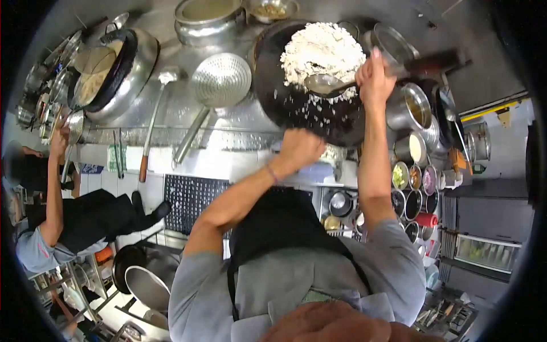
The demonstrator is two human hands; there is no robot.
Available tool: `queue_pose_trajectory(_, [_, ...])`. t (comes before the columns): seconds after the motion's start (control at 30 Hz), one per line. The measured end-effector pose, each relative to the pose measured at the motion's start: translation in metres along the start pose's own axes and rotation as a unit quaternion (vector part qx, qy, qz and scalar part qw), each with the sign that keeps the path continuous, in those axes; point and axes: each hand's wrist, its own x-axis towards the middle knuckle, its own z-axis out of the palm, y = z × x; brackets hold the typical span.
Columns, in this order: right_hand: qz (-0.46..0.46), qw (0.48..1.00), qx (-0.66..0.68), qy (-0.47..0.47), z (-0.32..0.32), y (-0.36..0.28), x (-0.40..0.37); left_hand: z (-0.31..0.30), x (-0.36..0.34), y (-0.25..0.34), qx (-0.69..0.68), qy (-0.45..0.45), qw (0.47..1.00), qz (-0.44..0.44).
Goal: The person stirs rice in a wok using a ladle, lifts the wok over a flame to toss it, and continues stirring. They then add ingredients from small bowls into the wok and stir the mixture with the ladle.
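A large black wok (273, 71) holds a heap of white, crumbly food (322, 51), with loose bits scattered toward its near side. My right hand (376, 80) is closed round the handle of a metal ladle (323, 84), whose bowl rests at the near edge of the heap. My left hand (301, 149) is a fist at the wok's near rim; what it grips, if anything, is hidden under the fingers. Left of the wok lies a perforated skimmer (221, 80) on the steel counter (171, 45).
A long-handled ladle (149, 131) and a large pot (137, 74) are farther left. At the right stand a metal pot (416, 105) and several ingredient containers (400, 175). A co-worker (54, 228) stands at the left; a lidded pot (208, 23) is at the back.
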Motion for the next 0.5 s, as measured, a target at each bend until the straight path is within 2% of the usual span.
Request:
queue_pose_trajectory(0.07, [0.040,0.999,-0.005,0.022,0.006,-0.009,-0.001,-0.015,0.032,0.014,0.002,0.055,0.998,0.010])
queue_pose_trajectory(0.13, [0.078,0.996,-0.015,0.030,0.016,-0.029,-0.002,-0.045,0.060,0.036,0.004,0.059,0.998,0.004])
queue_pose_trajectory(0.17, [0.072,0.997,0.000,0.013,0.015,-0.035,-0.001,-0.058,0.072,0.044,0.006,0.088,0.996,0.023])
queue_pose_trajectory(0.27, [0.065,0.998,0.010,0.003,0.011,-0.030,0.010,-0.054,0.095,0.046,0.019,0.098,0.995,0.003])
queue_pose_trajectory(0.33, [0.094,0.995,0.006,0.027,0.004,0.005,0.020,-0.013,0.079,0.029,0.036,0.072,0.997,-0.024])
queue_pose_trajectory(0.4, [0.025,0.999,-0.036,-0.011,-0.028,0.052,0.038,0.036,0.055,0.001,0.066,0.056,0.996,-0.035])
queue_pose_trajectory(0.43, [0.003,0.997,-0.072,-0.024,-0.037,0.036,0.041,0.044,0.037,0.005,0.069,0.029,0.996,-0.053])
queue_pose_trajectory(0.47, [-0.005,1.000,-0.004,-0.007,-0.041,0.025,0.041,0.047,0.030,0.007,0.072,0.005,0.995,-0.069])
queue_pose_trajectory(0.5, [-0.048,0.999,-0.003,-0.006,-0.051,0.008,0.045,0.044,0.041,0.005,0.073,0.014,0.995,-0.073])
